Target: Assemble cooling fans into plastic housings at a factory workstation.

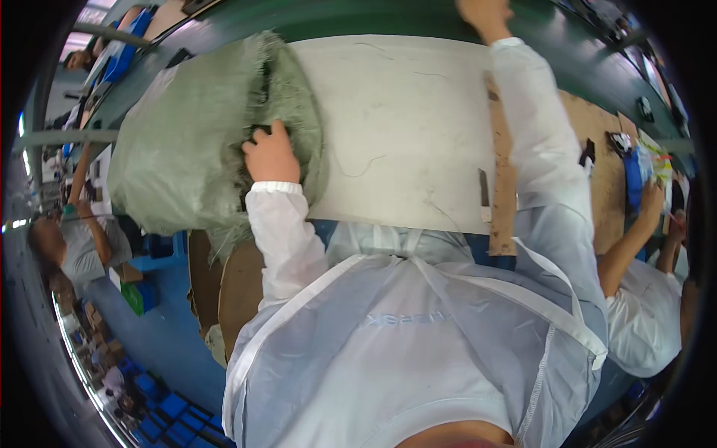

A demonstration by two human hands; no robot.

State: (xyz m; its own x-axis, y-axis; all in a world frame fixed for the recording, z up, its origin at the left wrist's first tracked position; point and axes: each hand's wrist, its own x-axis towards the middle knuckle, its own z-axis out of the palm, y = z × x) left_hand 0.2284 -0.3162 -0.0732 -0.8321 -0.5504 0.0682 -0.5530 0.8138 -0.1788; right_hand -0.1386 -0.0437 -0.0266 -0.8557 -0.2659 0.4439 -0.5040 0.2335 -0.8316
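Between the green woven sack [187, 142] and the brown strip [502, 179] along the right end of the white counter [418, 127], wide room for moving, with a few loose threads [361, 175] across it. Past the far edge, a green surface [373, 16]; at the near left, frayed strands dangling. Sack at the counter's left end, frayed mouth turned right, long axis roughly left to right. Left hand [273, 155] at the mouth, back upward, fingers bent at the dark gap; pinching or merely touching, impossible to tell. Right arm stretched far forward, right hand [485, 16] over the green surface, cut by the view's top; spread or closed, impossible to tell.
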